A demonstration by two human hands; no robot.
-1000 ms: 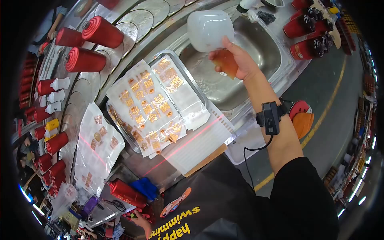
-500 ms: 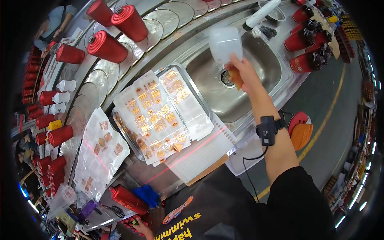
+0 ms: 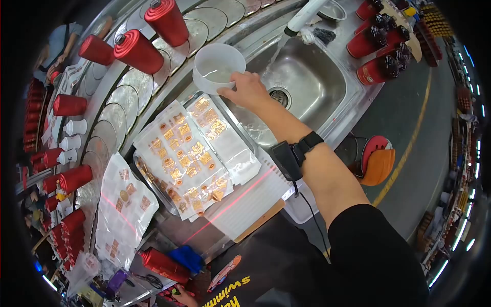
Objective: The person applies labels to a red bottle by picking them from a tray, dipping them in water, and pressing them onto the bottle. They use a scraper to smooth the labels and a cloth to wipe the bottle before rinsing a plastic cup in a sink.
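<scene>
My right hand grips the rim of a translucent white container, with the thumb and fingers closed on it. The container is above the back corner of a metal tray, left of the steel sink. Water runs from a white tap into the sink. Clear sheets with gold and orange stickers cover much of the tray. At the bottom edge, my left hand is partly visible, its fingers closed round something small and greenish that I cannot make out.
Red canisters stand along a conveyor of round metal plates. Dark-topped red containers are right of the sink. Another sticker sheet, a red can and a blue cloth lie nearer. A person is at upper left.
My right hand has carried the container left from over the sink to beyond the tray's back corner. The container's open top now shows, and running water is visible under the tap.
</scene>
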